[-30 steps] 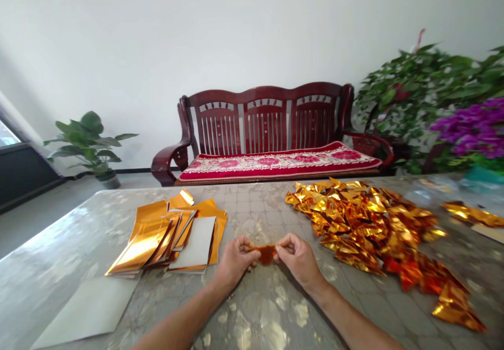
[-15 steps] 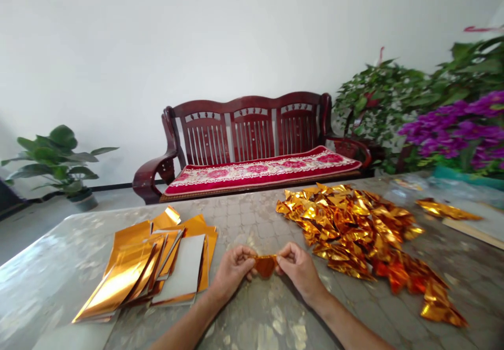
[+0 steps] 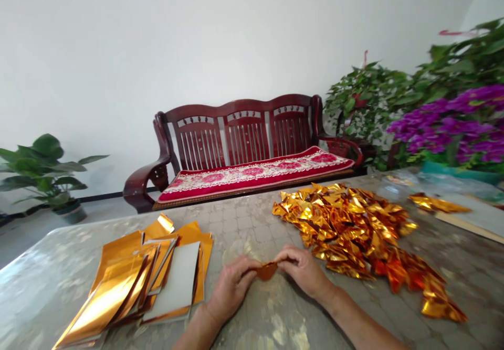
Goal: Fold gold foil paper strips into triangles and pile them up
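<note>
Between my two hands is a small piece of folded gold foil paper (image 3: 267,271), held just above the table. My left hand (image 3: 235,283) pinches its left end between thumb and fingers. At the other end, the thumb and fingers of my right hand (image 3: 301,268) are closed on it. A stack of flat gold foil sheets (image 3: 118,282), some with their pale backs up, lies to the left of my hands. Off to the right is a large heap of folded gold foil pieces (image 3: 346,224), trailing toward the near right.
The patterned table (image 3: 236,219) spans the foreground. Beyond it stands a dark red wooden bench (image 3: 244,135) with a red floral cover. Plastic wrapping and a pale board (image 3: 476,224) lie at the right, near purple flowers (image 3: 449,124). A potted plant (image 3: 51,171) is at far left.
My left fingers have shifted from an end pinch to lying along the foil's upper edge. The foil is tilted more and looks narrower. The whole view has turned slightly right.
</note>
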The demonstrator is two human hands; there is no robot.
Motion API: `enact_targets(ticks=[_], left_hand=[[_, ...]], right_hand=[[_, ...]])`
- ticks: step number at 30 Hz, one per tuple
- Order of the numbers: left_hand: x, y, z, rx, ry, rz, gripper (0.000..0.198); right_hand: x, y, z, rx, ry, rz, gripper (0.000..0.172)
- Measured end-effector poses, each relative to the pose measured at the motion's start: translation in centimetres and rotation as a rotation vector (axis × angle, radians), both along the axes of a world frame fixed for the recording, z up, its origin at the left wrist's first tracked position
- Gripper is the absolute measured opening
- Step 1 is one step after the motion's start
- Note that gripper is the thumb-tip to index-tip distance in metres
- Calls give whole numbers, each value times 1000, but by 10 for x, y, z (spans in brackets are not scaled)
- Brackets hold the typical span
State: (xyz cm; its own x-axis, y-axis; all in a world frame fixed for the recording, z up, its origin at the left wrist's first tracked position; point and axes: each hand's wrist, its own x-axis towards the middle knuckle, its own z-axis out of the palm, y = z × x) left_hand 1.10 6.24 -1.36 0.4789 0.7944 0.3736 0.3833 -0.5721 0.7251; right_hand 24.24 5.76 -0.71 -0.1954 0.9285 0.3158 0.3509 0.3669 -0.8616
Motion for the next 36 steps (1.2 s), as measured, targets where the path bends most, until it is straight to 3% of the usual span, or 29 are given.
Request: enact_targets(ticks=[7, 15, 21, 32, 36], left_hand=[[-1, -1, 4, 60, 67, -114, 23], [2, -3, 5, 121, 201, -3, 18], [2, -6, 8, 177, 224, -25, 19], [-3, -1, 5, 352, 283, 15, 21], [0, -4, 5, 280, 289, 14, 20]], right_hand=[[3, 0, -6, 106, -37, 43, 24], [6, -2, -9, 207, -91, 96, 28], [8, -4, -8, 274, -139, 126, 31], [1, -7, -3, 284, -191, 22, 19], [-1, -9, -2, 216, -250, -61, 32]])
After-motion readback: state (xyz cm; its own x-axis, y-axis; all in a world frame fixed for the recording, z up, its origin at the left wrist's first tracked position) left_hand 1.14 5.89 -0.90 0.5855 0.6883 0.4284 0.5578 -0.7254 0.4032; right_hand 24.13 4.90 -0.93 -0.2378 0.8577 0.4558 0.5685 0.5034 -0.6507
